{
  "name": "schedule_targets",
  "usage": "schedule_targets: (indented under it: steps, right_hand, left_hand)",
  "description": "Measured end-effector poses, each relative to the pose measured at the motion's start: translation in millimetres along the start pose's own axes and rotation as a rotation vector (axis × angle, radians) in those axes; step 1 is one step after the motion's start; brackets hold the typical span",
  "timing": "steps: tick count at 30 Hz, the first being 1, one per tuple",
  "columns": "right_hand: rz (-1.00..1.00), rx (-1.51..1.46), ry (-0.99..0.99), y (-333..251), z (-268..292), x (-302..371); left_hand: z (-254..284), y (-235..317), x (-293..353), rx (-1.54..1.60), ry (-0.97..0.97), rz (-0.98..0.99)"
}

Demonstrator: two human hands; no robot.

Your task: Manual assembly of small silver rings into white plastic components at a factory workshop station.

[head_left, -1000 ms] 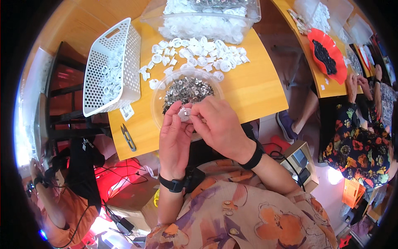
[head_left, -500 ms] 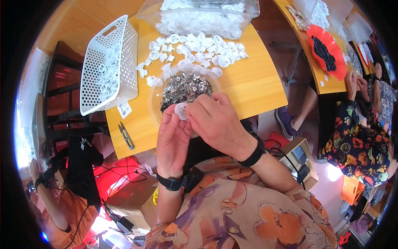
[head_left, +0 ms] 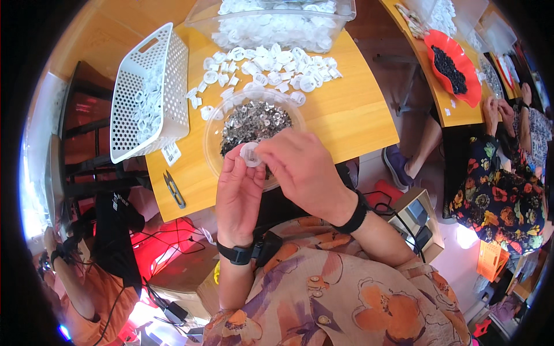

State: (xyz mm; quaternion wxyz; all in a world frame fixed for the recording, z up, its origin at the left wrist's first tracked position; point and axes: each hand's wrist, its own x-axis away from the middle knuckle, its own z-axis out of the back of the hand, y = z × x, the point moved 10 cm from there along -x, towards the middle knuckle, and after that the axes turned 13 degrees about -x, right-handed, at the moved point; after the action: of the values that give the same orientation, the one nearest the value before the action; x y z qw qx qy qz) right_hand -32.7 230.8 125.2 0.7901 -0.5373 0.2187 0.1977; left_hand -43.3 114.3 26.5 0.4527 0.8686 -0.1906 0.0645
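Observation:
My left hand (head_left: 239, 193) pinches a round white plastic part (head_left: 250, 155) between thumb and fingers, over the near edge of a clear round bowl (head_left: 211, 135). Small shiny metal pieces (head_left: 254, 122) fill much of that bowl. Just right of the part, my right hand (head_left: 303, 167) has its thumb and fingers drawn together by the part's edge; whatever may be between its fingertips is too small to make out. Beyond the bowl, many loose white plastic parts (head_left: 283, 66) lie spread on the wooden table (head_left: 363, 109).
At the left stands a white perforated basket (head_left: 176, 98) holding clear-white pieces. Black-handled thread snips (head_left: 174, 189) lie near the table's front left edge. A clear bin (head_left: 271, 32) of white parts is at the back. Other people sit left and right; a red dish (head_left: 470, 69) is on another table.
My right hand has lifted slightly off the white part and its fingers have shifted. The part now shows more of its face in my left hand. The view has shifted a little.

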Motion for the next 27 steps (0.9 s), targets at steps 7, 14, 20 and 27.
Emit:
schedule_targets:
  steps: [7, 14, 20, 27]
  right_hand:
    - [-0.497, -0.622, 0.151, 62, -18, 16]
    - [-0.689, -0.921, 0.252, 74, -35, 26]
    - [-0.727, -0.956, 0.284, 69, -34, 28]
    - [-0.742, -0.916, 0.268, 66, -37, 29]
  left_hand:
    - [1, 2, 0, 0.008, 0.021, -0.003]
    - [-3, 3, 0, -0.006, 0.067, -0.009]
    - [-9, 7, 0, -0.115, 0.061, -0.048]
    - [-1, 3, 2, -0.059, 0.118, -0.019]
